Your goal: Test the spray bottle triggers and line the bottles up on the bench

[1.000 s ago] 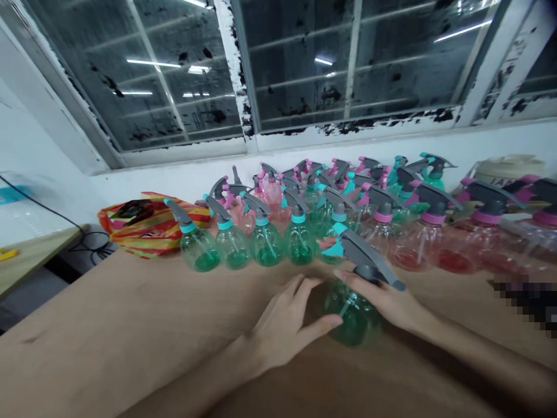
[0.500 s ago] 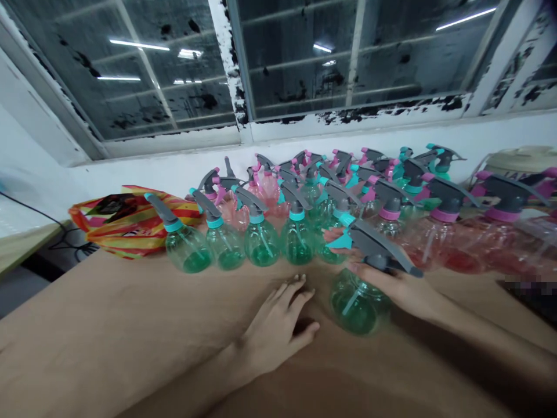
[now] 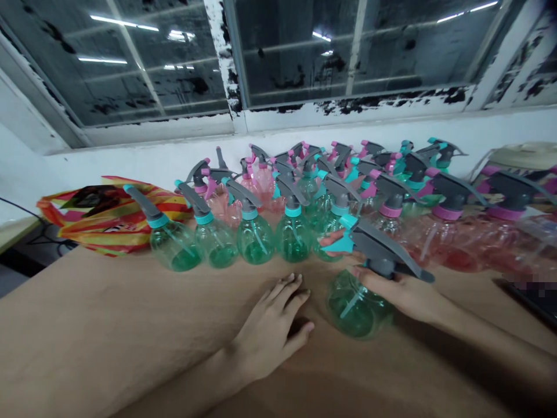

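My right hand (image 3: 400, 287) grips the neck of a green spray bottle (image 3: 357, 305) with a grey trigger head and teal nozzle, holding it upright on the brown table (image 3: 108, 325). My left hand (image 3: 272, 331) lies flat on the table just left of that bottle, fingers stretched out, touching nothing else. A row of green spray bottles (image 3: 256, 238) stands just behind both hands.
Behind the row crowd several more green and pink spray bottles (image 3: 391, 215) up to the white wall below a window. A striped red and yellow bag (image 3: 104, 217) lies at the back left. A pale container (image 3: 522, 157) sits at the far right.
My left hand let go of the green bottle's body and came to rest flat on the table. My right hand shifted the bottle slightly forward, towards the row.
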Action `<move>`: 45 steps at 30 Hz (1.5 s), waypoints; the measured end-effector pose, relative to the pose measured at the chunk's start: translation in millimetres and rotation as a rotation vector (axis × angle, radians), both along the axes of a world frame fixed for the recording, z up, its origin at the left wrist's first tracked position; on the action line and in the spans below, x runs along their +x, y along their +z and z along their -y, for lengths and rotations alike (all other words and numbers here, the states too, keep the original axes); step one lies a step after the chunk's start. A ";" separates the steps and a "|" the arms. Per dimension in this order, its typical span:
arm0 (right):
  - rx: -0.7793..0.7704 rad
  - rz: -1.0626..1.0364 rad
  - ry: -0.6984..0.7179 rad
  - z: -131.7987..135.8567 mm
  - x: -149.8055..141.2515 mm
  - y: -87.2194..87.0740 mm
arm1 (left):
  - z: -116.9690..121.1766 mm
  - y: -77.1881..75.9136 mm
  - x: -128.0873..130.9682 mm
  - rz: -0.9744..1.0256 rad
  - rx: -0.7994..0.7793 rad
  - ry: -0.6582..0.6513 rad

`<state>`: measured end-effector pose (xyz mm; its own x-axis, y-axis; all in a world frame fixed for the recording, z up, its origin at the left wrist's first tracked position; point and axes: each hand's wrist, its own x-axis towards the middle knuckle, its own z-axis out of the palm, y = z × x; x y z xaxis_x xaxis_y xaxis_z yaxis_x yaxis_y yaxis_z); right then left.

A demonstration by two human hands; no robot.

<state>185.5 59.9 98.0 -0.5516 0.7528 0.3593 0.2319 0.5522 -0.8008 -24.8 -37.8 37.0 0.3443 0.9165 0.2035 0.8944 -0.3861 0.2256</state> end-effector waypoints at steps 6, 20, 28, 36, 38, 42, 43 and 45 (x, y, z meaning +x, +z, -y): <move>0.006 0.010 -0.015 -0.1 2.8 -0.5 | -0.8 0.8 -0.2 -0.001 -0.007 -0.006; 0.005 -0.038 0.022 -1.6 3.0 -3.6 | -0.6 1.7 -0.7 -0.013 -0.002 -0.014; 0.013 -0.077 0.046 -2.5 2.0 -5.1 | -0.4 1.5 -0.8 -0.078 0.027 -0.026; -0.023 -0.103 0.036 1.1 1.0 0.0 | -0.3 1.6 -0.7 -0.085 0.025 -0.027; -0.038 -0.100 0.046 0.2 0.7 0.5 | -0.1 1.6 -0.7 -0.083 0.028 -0.029; -0.023 -0.044 0.018 -0.8 1.0 -0.8 | -0.4 2.8 -0.1 -0.105 0.015 -0.028; -0.025 -0.030 0.002 -0.3 0.9 -0.8 | -0.5 2.9 0.0 -0.110 0.013 -0.027; -0.027 -0.030 -0.029 1.8 0.5 0.7 | -0.9 2.4 0.0 -0.114 0.019 -0.026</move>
